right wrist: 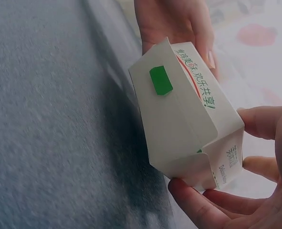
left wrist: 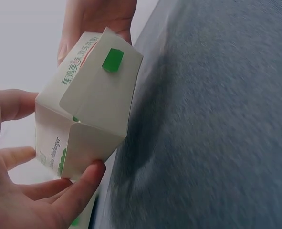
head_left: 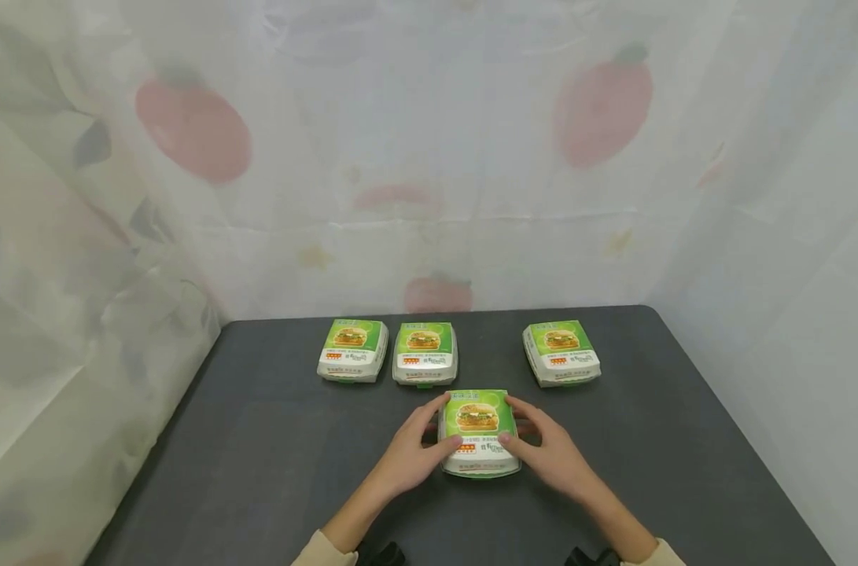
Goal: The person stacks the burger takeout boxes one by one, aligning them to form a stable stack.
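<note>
Cream fabric sleeves [head_left: 322, 552] lead to the left hand [head_left: 412, 453] and right hand [head_left: 554, 454], both gripping a green-and-white cardboard burger box [head_left: 479, 431] midway between them, neither nearer.

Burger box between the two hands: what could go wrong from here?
Crushing: the left hand and right hand grip the burger box from opposite sides, so too hard a squeeze might buckle its cardboard-looking walls.
Bumping: the middle box of the back row sits just beyond it, slightly left; pushing forward could knock that one.
Tipping: if one hand lets go first, the box could tilt or slip.
</note>
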The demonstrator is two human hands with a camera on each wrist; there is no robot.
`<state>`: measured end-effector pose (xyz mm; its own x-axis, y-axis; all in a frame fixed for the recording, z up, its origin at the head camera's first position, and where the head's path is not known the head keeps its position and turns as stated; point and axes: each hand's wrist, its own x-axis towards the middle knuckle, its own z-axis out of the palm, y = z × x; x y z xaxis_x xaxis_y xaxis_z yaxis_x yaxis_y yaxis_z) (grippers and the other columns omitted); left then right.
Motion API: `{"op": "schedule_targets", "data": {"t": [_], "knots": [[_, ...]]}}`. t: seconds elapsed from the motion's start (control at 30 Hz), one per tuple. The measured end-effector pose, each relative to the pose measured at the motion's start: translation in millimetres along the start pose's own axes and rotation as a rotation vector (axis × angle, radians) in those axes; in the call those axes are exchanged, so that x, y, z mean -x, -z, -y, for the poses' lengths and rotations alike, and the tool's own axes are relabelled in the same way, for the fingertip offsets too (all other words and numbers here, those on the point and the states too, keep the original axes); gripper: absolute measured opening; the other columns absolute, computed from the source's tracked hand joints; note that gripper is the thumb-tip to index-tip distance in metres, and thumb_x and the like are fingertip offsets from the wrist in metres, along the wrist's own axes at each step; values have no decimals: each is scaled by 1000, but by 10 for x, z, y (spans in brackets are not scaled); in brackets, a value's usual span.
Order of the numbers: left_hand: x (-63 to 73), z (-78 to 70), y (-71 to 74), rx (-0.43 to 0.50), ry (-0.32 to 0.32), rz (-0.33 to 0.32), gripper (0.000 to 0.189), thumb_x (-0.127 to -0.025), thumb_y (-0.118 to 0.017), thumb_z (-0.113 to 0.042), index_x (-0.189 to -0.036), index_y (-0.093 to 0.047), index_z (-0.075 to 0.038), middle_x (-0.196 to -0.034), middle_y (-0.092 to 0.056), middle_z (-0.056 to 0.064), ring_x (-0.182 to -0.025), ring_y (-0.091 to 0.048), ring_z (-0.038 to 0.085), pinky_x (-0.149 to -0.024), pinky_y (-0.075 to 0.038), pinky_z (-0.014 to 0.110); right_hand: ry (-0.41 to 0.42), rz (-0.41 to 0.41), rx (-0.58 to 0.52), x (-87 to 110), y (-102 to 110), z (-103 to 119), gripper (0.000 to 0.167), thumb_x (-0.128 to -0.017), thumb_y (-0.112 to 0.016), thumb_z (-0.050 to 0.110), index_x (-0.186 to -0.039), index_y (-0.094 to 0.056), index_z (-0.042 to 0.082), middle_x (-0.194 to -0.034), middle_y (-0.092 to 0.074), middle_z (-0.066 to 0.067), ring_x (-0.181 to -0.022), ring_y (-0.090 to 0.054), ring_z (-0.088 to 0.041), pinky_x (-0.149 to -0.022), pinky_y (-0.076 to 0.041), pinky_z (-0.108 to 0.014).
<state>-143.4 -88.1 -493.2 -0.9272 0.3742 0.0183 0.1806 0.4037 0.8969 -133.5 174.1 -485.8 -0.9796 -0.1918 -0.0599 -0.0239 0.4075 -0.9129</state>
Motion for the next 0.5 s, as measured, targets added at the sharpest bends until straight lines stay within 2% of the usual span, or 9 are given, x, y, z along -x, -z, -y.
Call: {"op": "schedule_targets", "data": {"t": [0.2, 0.37, 0.5], "knots": [[101, 111, 67, 10, 11, 10, 68, -99, -66, -42, -159, -38, -23, -146, -44, 15, -125, -55, 36, -88, -55, 38, 38, 61, 31, 12, -111, -1, 70, -95, -73, 41, -155, -44, 17, -139, -53, -13, -112, -62, -24, -81, -52, -39], [116, 182, 69, -9, 15, 57, 68, -101, -63, -44, -160, -35, -24, -144, -44, 16, -125, -55, 34, -88, -54, 36, 28, 70, 57, 35, -136, -25, 71, -95, -72, 42, -155, -44, 15, -138, -54, -14, -109, -62, -22, -80, -52, -39], [116, 203, 54, 11, 32, 80, 71, -100, -64, -45, -160, -33, -26, -141, -45, 15, -126, -54, 32, -88, -54, 36, 19, 71, 76, 37, -140, -47, 71, -95, -72, 42, -155, -44, 14, -138, -54, -15, -108, -62, -22, -80, -52, -40]]}}
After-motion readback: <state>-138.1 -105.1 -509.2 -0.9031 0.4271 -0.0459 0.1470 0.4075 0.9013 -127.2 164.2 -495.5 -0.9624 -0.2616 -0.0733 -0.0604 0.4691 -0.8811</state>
